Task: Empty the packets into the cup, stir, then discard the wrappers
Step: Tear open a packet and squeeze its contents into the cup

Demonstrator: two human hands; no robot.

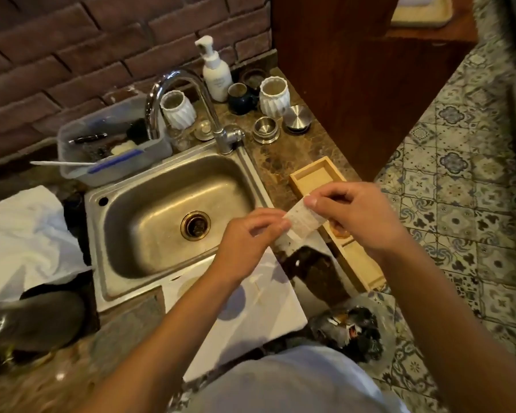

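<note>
A small white paper packet [301,221] hangs above the counter's right side, just right of the steel sink. My left hand [248,236] pinches its lower left corner and my right hand [358,216] pinches its top edge between thumb and finger. Under my hands a dark cup-like shape [316,266] stands on the counter, its rim partly hidden by the packet and my left hand. A white board [265,311] in front of the sink carries thin white strips [258,290], maybe wrappers or a stirrer; I cannot tell which.
A wooden tray [313,177] lies right of the sink [245,171]. Behind it stand the tap [188,84], a soap pump [215,73], white ribbed cups [274,96], metal lids. A bin with a dark liner [352,329] sits on the tiled floor. White cloth [21,234] lies at left.
</note>
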